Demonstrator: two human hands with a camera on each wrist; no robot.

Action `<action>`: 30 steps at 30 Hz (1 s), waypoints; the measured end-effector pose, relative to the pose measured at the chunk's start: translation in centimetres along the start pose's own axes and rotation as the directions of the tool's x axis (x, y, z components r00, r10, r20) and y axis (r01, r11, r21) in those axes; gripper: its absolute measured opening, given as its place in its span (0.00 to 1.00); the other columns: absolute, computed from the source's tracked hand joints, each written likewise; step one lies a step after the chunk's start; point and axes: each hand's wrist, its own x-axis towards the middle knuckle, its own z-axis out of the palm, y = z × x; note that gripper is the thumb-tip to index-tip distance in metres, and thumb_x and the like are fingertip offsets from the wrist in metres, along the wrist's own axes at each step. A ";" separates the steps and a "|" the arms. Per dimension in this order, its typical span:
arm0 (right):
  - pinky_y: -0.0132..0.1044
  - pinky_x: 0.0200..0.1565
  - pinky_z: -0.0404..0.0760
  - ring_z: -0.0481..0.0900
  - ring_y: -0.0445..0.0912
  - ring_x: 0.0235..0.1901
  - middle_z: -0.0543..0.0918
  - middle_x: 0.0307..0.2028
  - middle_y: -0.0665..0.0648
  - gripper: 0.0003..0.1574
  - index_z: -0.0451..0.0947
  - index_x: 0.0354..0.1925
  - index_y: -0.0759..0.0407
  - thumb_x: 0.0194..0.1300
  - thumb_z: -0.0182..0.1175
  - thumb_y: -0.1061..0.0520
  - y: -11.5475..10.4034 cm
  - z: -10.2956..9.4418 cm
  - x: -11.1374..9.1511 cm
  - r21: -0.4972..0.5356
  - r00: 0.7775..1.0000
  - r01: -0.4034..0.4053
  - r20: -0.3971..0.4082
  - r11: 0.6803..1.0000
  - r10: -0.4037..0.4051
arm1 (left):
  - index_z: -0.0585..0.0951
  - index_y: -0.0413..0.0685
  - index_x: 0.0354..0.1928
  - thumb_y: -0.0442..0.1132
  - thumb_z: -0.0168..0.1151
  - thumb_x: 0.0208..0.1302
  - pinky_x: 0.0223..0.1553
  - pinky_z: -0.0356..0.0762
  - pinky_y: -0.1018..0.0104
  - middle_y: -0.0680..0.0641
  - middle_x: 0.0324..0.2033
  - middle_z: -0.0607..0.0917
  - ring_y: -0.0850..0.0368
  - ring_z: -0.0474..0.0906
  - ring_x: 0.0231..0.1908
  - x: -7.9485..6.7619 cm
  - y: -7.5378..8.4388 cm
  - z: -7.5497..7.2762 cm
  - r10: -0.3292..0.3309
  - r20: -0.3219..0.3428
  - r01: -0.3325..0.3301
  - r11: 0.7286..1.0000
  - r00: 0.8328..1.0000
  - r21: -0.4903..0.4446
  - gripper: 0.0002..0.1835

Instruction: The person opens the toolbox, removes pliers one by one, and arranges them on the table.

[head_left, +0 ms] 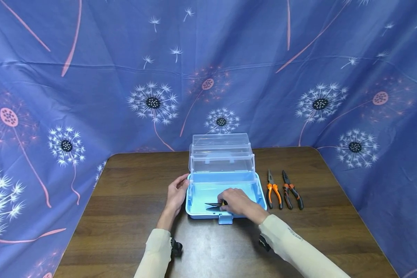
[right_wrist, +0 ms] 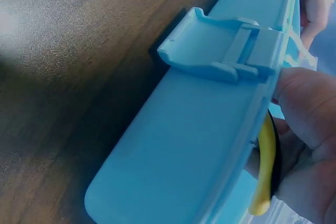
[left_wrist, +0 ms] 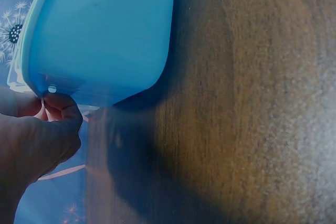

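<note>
A light blue plastic toolbox [head_left: 203, 216] stands on the table with its clear tiered lid [head_left: 220, 139] raised at the back. My left hand [head_left: 177, 193] grips the box's left rim, thumb and fingers pinching it in the left wrist view. Inside the box, near the front wall, my right hand [head_left: 237, 200] holds a pair of pliers [head_left: 212, 204] whose dark jaws point left. The right wrist view shows its yellow-and-black handle [right_wrist: 266, 166] partly covered by the fingers. At the box's front, the blue latch [right_wrist: 205, 43] hangs outward.
Right of the box lie orange-handled pliers [head_left: 274, 191] and, beside them, black-and-orange pliers [head_left: 292, 191], both with tips toward the back. The brown wooden table [head_left: 132, 208] ends at a blue dandelion-print cloth [head_left: 118, 96] behind and at the sides.
</note>
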 end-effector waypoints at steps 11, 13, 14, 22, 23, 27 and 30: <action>0.31 0.27 0.71 0.70 0.35 0.25 0.83 0.28 0.44 0.03 0.86 0.39 0.57 0.67 0.69 0.59 1.8 -0.7 -1.6 0.195 0.998 0.020 -0.061 0.981 -0.008 | 0.79 0.37 0.64 0.33 0.56 0.77 0.51 0.75 0.68 0.37 0.55 0.83 0.50 0.77 0.53 0.0 -0.2 0.1 0.027 -0.005 -0.027 1.000 1.000 -0.011 0.18; 0.31 0.27 0.71 0.71 0.34 0.25 0.82 0.29 0.43 0.03 0.86 0.40 0.55 0.67 0.69 0.59 2.1 -0.8 -1.9 0.217 0.996 0.027 -0.084 0.976 -0.009 | 0.80 0.37 0.64 0.32 0.56 0.77 0.51 0.75 0.69 0.38 0.54 0.83 0.50 0.77 0.52 0.0 -0.2 0.1 0.028 -0.008 -0.029 1.000 1.000 -0.013 0.17; 0.31 0.26 0.70 0.70 0.34 0.25 0.81 0.28 0.43 0.03 0.86 0.40 0.54 0.68 0.68 0.58 2.3 -0.8 -2.1 0.231 0.996 0.030 -0.094 0.973 -0.008 | 0.80 0.37 0.63 0.32 0.56 0.77 0.51 0.75 0.69 0.38 0.54 0.83 0.50 0.77 0.52 0.0 -0.2 0.1 0.028 -0.010 -0.028 1.000 1.000 -0.013 0.17; 0.32 0.27 0.73 0.72 0.37 0.25 0.83 0.31 0.44 0.04 0.86 0.43 0.50 0.72 0.66 0.54 2.6 -1.6 -2.9 0.389 0.976 0.000 -0.200 0.921 0.085 | 0.79 0.36 0.64 0.32 0.55 0.77 0.50 0.76 0.71 0.37 0.56 0.83 0.51 0.77 0.52 -0.1 -0.2 0.0 0.036 0.000 -0.036 0.999 0.999 -0.021 0.17; 0.33 0.28 0.74 0.74 0.38 0.26 0.84 0.32 0.44 0.04 0.86 0.43 0.50 0.71 0.66 0.54 2.6 -1.8 -3.0 0.409 0.971 -0.003 -0.218 0.913 0.101 | 0.79 0.37 0.64 0.32 0.55 0.77 0.50 0.76 0.70 0.37 0.56 0.83 0.51 0.77 0.53 -0.1 -0.1 0.0 0.033 0.000 -0.033 0.999 0.999 -0.021 0.18; 0.34 0.31 0.78 0.78 0.40 0.29 0.86 0.34 0.45 0.05 0.87 0.43 0.51 0.70 0.68 0.54 2.9 -2.3 -3.4 0.462 0.943 -0.010 -0.292 0.887 0.163 | 0.79 0.38 0.65 0.34 0.55 0.78 0.54 0.75 0.66 0.37 0.57 0.82 0.49 0.77 0.55 0.0 -0.1 -0.1 0.019 0.001 -0.019 1.000 1.000 -0.002 0.18; 0.35 0.34 0.80 0.82 0.39 0.32 0.88 0.36 0.45 0.06 0.87 0.44 0.52 0.69 0.69 0.55 3.2 -2.6 -3.7 0.489 0.914 -0.013 -0.349 0.872 0.209 | 0.79 0.38 0.65 0.35 0.55 0.78 0.55 0.75 0.64 0.37 0.57 0.81 0.48 0.76 0.56 0.2 -0.2 0.0 0.016 0.003 -0.016 1.000 1.000 0.011 0.18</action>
